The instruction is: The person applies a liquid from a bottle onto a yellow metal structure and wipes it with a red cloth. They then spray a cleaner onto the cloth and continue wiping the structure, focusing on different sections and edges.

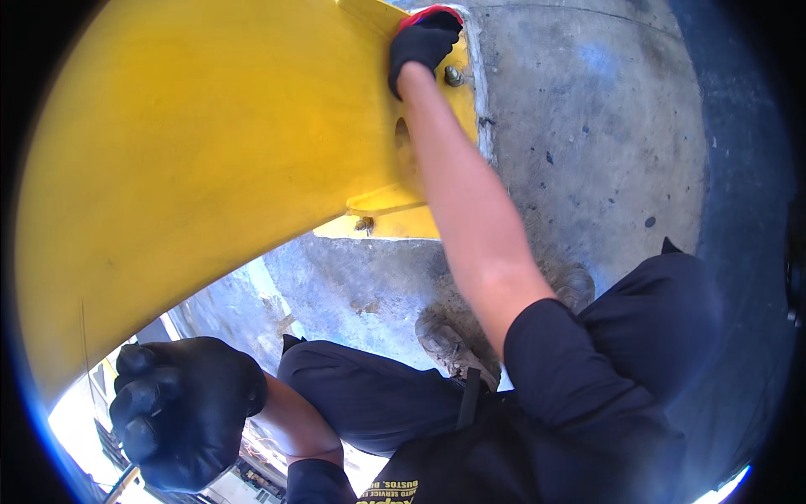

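A big yellow steel post (201,160) fills the upper left, standing on a yellow base plate (411,220) bolted to the concrete floor. My right hand (422,44), in a black glove, reaches down to the plate beside a bolt (453,76) and presses a red cloth-like thing (428,12) against the metal. My left hand (180,412), also in a black glove, is curled against the near side of the post at the lower left. Whether it holds anything I cannot tell.
Stained grey concrete floor (588,134) lies to the right of the base. A second bolt (363,224) sits on the plate's near edge. My dark trousers and two grey shoes (449,343) are below, close to the base.
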The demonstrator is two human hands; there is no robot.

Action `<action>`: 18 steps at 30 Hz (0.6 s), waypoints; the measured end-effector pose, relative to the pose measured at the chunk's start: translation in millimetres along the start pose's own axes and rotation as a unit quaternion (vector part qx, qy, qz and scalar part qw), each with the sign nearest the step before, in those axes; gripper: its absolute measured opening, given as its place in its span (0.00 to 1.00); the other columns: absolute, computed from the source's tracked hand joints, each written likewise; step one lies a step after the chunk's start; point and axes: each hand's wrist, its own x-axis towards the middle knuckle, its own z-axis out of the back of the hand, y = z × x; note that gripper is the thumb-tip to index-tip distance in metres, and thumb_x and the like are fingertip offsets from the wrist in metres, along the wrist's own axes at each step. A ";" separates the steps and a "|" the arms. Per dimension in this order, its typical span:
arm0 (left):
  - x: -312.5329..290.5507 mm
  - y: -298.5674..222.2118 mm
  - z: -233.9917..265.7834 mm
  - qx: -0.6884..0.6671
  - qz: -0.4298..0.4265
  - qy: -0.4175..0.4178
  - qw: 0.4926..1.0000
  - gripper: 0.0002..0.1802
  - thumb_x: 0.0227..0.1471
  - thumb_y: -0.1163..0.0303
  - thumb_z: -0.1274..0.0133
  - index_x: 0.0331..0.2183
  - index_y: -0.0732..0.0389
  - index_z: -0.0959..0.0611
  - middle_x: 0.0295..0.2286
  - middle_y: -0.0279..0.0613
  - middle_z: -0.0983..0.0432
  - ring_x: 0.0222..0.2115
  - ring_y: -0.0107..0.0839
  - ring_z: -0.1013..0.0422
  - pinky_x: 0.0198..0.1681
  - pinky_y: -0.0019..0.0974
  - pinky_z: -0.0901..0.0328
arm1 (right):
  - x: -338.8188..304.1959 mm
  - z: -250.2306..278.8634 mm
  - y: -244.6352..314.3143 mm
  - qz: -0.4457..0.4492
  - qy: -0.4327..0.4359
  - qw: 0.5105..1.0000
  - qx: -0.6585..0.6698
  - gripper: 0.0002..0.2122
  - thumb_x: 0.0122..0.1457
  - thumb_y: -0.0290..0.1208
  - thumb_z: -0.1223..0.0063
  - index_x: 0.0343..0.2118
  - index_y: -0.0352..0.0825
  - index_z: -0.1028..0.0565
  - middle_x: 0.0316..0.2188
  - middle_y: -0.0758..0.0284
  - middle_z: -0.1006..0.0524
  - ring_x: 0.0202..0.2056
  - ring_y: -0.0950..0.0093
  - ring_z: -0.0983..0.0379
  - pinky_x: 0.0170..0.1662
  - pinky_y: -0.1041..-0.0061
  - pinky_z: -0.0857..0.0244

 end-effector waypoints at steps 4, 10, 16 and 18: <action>35.1 -65.7 72.6 0.053 -0.027 0.038 0.998 0.12 0.63 0.54 0.53 0.31 0.38 0.15 0.29 0.36 0.21 0.29 0.38 0.23 0.39 0.49 0.27 | -97.9 110.0 161.0 -0.055 0.229 0.941 0.243 0.11 0.74 0.33 0.48 0.49 0.29 0.25 0.47 0.56 0.21 0.47 0.58 0.21 0.52 0.58 0.28; 30.4 -67.3 56.4 0.143 -0.033 0.120 0.982 0.16 0.63 0.53 0.52 0.36 0.49 0.14 0.29 0.40 0.19 0.27 0.39 0.24 0.38 0.52 0.28 | -127.0 154.7 216.6 -0.074 0.216 0.886 0.404 0.05 0.69 0.30 0.43 0.43 0.37 0.20 0.45 0.60 0.17 0.48 0.59 0.19 0.50 0.56 0.29; 17.6 -46.2 29.5 0.085 -0.094 0.034 0.991 0.13 0.64 0.55 0.54 0.36 0.47 0.17 0.23 0.38 0.24 0.25 0.40 0.23 0.35 0.52 0.26 | -82.0 61.9 93.3 0.234 0.491 0.750 -0.376 0.19 0.71 0.38 0.42 0.63 0.46 0.16 0.59 0.67 0.15 0.56 0.62 0.17 0.50 0.44 0.24; 35.5 -61.0 65.2 0.060 -0.086 0.050 0.993 0.14 0.65 0.54 0.54 0.36 0.47 0.16 0.23 0.39 0.24 0.25 0.39 0.23 0.36 0.50 0.25 | -102.4 99.4 127.5 0.023 0.486 0.874 -0.010 0.16 0.72 0.38 0.45 0.57 0.43 0.16 0.57 0.64 0.15 0.55 0.62 0.17 0.50 0.48 0.24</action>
